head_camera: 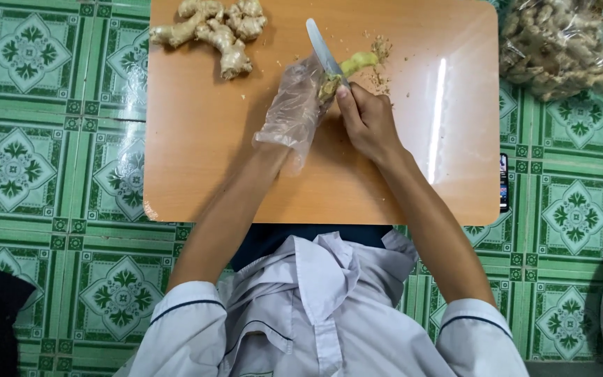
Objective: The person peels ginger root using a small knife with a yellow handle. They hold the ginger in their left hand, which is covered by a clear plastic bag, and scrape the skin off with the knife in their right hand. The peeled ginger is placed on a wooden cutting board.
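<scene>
On the wooden tabletop [197, 153], the whole ginger root [211, 31] blocks the far left corner, and scattered peelings [380, 66] lie right of it at the far edge. Nearer than the root, the left half lies open; so does the right side. A bag of ginger [567, 45] crowds the floor beyond the right edge, with a phone [503, 183] tucked against that edge

A home floor workspace: green patterned tiles [50, 160], a low wooden counter [197, 153], bagged ginger roots [560, 45].
</scene>
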